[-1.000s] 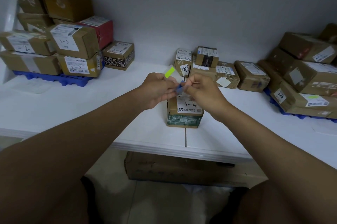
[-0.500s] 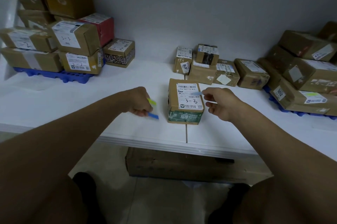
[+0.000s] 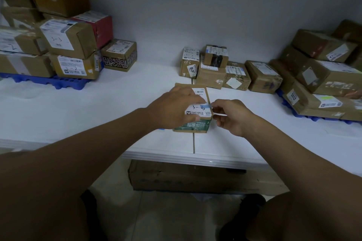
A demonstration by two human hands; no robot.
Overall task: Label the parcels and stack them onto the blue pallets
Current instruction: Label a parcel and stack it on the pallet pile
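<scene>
My left hand lies flat, fingers straight, on the small brown cardboard parcel near the front edge of the white desk. My right hand pinches a small blue sticker strip over the parcel's white shipping label. I judge this parcel is not yet labelled. Many parcels are already stacked on the blue plastic pallet at the left edge and the one at the right edge. A few loose brown boxes wait at the back edge.
</scene>
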